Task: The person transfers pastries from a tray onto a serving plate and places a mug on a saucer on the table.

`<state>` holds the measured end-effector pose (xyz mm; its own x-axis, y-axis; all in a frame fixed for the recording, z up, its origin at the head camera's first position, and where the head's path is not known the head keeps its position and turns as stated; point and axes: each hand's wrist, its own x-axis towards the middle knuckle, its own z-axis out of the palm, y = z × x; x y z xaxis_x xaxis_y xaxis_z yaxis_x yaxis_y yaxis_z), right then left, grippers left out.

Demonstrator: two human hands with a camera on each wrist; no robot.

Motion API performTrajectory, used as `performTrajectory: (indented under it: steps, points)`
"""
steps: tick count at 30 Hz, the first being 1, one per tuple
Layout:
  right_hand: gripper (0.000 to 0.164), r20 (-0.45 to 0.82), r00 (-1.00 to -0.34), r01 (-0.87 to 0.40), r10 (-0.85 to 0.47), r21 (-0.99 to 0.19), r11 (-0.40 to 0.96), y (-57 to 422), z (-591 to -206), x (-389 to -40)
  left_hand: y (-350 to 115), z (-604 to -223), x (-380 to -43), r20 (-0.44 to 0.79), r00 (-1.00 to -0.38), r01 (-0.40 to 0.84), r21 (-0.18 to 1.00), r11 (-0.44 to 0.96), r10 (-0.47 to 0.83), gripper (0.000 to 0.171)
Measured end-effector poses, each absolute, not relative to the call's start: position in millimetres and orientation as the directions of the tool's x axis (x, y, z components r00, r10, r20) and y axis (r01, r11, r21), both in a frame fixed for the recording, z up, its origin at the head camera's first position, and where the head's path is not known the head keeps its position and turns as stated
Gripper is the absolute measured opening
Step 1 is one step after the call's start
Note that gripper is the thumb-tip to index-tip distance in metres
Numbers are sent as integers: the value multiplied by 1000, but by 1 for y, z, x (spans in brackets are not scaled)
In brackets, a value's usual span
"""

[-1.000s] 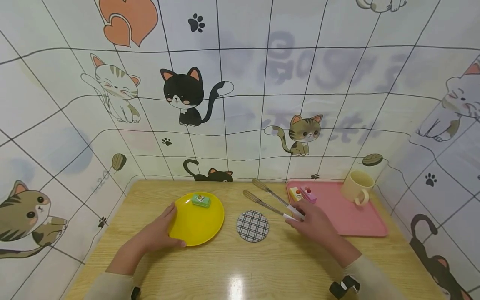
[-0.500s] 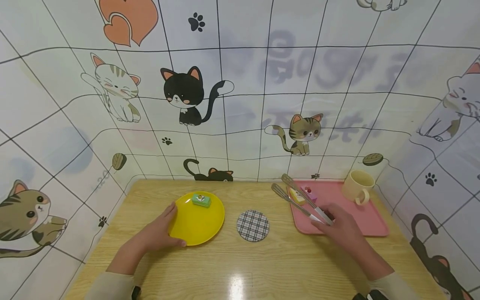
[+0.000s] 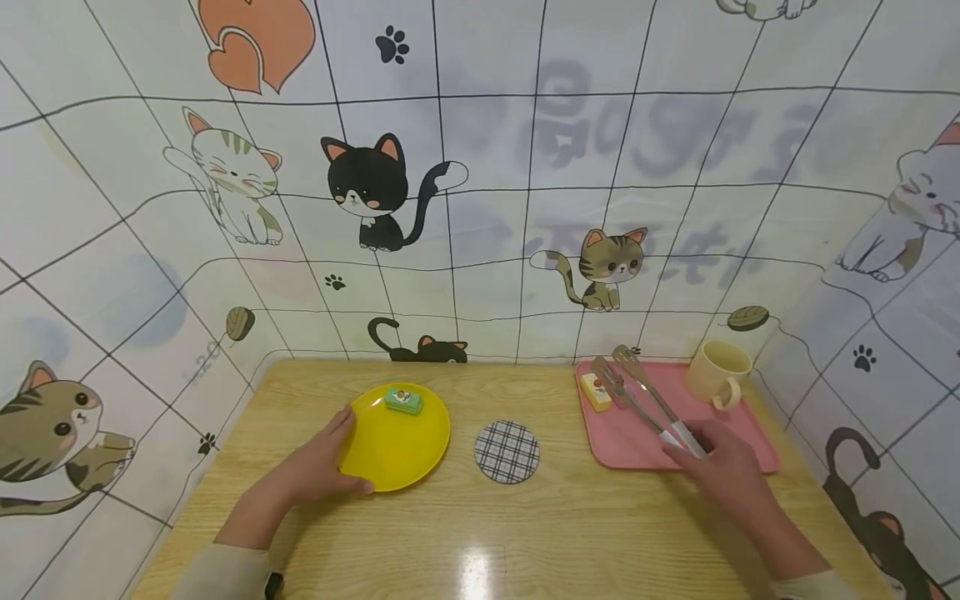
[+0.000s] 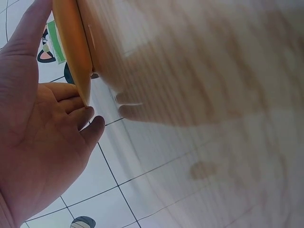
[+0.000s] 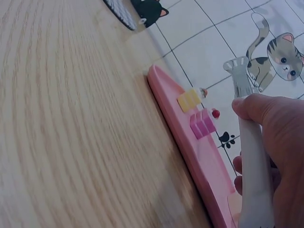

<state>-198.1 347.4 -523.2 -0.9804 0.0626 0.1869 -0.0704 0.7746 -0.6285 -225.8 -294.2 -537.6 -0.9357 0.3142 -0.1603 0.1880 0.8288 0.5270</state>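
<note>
On the left, my left hand [image 3: 311, 467] holds the rim of a yellow plate [image 3: 393, 454], thumb at its front edge and fingers along its left side. A small green toy cake slice [image 3: 403, 401] lies on the plate. My right hand [image 3: 723, 467] grips white-handled metal tongs [image 3: 686, 436], their two arms spread apart with nothing between the tips. The tongs hang over a pink tray [image 3: 618, 450]. Near the tray's left end are a yellow toy cake slice [image 3: 596, 392] and a pink toy cake slice [image 5: 203, 123], the latter mostly hidden by the tongs in the head view.
A cream mug [image 3: 718, 373] stands at the tray's back right corner. Between plate and tray lies a round checked coaster [image 3: 507, 452]. A cat-print sheet [image 3: 487, 225] rises behind the wooden table [image 3: 480, 533] and along both sides.
My right hand has carried the tongs rightward, from beside the coaster to above the pink tray, their arms staying apart. My left hand and the plate have kept their place.
</note>
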Motion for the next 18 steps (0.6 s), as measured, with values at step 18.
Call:
performTrajectory:
  steps: [18]
  points:
    - [66,85,-987,53,133,-613,788,375,-532,-195,-293,-537,-226,-167,-934,186,523,832,314,138]
